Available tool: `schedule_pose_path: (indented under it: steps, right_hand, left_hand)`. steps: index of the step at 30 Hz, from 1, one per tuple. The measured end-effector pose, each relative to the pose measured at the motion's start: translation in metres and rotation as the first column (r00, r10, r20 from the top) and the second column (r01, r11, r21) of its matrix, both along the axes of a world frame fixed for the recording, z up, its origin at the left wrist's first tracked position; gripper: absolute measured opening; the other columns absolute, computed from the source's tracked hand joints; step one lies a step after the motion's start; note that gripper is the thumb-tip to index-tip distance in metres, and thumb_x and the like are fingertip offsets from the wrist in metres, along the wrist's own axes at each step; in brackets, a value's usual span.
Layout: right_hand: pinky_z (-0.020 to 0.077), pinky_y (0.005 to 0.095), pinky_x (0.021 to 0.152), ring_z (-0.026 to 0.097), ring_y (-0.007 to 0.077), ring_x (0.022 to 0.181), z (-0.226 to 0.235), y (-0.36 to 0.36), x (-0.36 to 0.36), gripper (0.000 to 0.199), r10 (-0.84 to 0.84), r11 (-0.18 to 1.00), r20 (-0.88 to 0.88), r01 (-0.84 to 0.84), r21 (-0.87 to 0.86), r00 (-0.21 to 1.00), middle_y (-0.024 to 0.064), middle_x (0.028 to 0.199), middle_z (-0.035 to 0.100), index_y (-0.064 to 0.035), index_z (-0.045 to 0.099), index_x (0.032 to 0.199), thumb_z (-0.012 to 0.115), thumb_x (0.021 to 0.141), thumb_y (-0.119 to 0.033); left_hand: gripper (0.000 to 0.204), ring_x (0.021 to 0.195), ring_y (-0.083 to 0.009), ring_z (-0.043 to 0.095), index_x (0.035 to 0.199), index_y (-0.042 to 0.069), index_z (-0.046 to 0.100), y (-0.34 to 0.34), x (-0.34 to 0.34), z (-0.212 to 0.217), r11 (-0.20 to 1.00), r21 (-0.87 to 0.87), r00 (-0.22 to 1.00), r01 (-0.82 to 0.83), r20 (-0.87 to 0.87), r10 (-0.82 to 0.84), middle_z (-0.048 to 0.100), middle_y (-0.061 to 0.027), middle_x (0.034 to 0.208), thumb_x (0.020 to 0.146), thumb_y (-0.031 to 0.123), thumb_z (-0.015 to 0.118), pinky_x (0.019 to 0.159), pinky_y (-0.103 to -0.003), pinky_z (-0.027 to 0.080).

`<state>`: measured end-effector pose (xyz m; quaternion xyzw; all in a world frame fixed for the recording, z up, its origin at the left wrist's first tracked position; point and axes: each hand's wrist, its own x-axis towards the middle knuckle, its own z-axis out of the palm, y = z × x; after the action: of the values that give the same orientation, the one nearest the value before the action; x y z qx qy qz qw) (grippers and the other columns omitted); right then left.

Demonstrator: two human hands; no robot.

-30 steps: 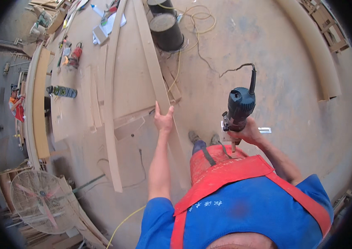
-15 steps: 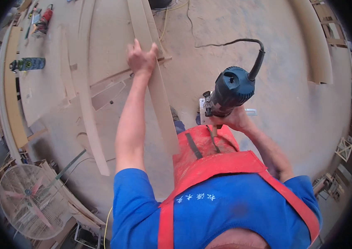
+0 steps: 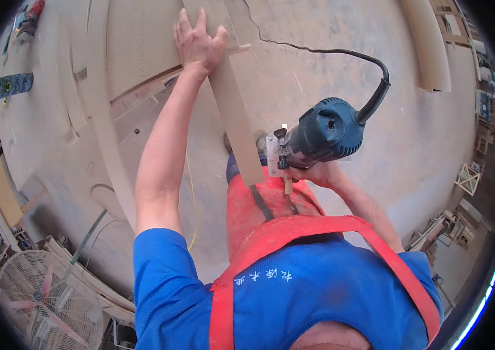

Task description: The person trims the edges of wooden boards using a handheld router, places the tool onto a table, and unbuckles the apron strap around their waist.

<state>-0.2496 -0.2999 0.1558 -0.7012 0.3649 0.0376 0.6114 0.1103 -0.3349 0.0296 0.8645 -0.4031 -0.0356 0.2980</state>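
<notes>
Trouble could come if the flat left hand [image 3: 199,39], only pressing the long board [image 3: 231,99] at its far end, slips as the blue trimmer [image 3: 317,133], gripped tight in the right hand [image 3: 312,173], bites the near end

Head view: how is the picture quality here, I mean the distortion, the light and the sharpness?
Head view: strong fisheye, with a black rim and the long pale wooden strip bowed; even daylight, only soft shadows; the left hand on the strip and the blue corded trim router in the right hand are sharp.
</notes>
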Motion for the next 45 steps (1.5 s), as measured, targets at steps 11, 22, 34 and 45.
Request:
schedule_pose_path:
  steps: [11,22,34,45]
  right_hand:
    - [0.0458,0.0491,0.111,0.064,0.0287,0.121,-0.025,-0.038,0.027,0.04,0.336,0.94,0.294,-0.296,-0.172,0.895,0.0104,0.132,0.068,-0.0109,0.069,0.123,0.079,0.087,-0.024]
    - [0.0386,0.0572,0.117,0.067,0.0308,0.126,-0.065,-0.022,0.004,0.051,0.321,0.932,0.502,-0.171,-0.321,0.803,0.0168,0.135,0.068,-0.0009,0.055,0.137,0.074,0.092,-0.017]
    - [0.0353,0.0567,0.12,0.063,0.0288,0.131,-0.065,-0.031,0.005,0.055,0.363,0.913,0.475,-0.204,-0.352,0.802,0.0159,0.139,0.066,-0.003,0.054,0.139,0.077,0.09,-0.016]
    - [0.0342,0.0604,0.12,0.063,0.0315,0.131,-0.065,-0.035,0.011,0.06,0.402,0.899,0.519,-0.218,-0.38,0.754,0.0158,0.137,0.066,-0.0051,0.054,0.135,0.083,0.083,-0.01]
  left_hand:
    - [0.062,0.149,-0.0406,0.037,0.141,0.006,0.065,-0.058,0.008,0.043,0.997,-0.016,0.993,-0.076,-0.09,0.074,0.045,-0.028,0.157,0.089,0.04,0.06,0.127,-0.046,0.023]
    - [0.059,0.15,-0.033,0.04,0.137,0.007,0.068,-0.064,0.016,0.02,0.996,-0.037,0.995,-0.083,-0.053,0.081,0.045,-0.0189,0.16,0.09,0.042,0.061,0.128,-0.044,0.023]
    - [0.055,0.149,-0.0305,0.041,0.135,0.012,0.07,-0.077,0.01,0.021,0.989,-0.074,0.99,-0.126,-0.073,0.121,0.048,-0.0154,0.159,0.092,0.044,0.06,0.128,-0.041,0.024]
    - [0.052,0.15,-0.0296,0.041,0.133,0.016,0.073,-0.076,0.009,0.025,0.978,-0.024,0.978,-0.208,-0.026,0.207,0.051,-0.0084,0.159,0.096,0.049,0.058,0.128,-0.046,0.022]
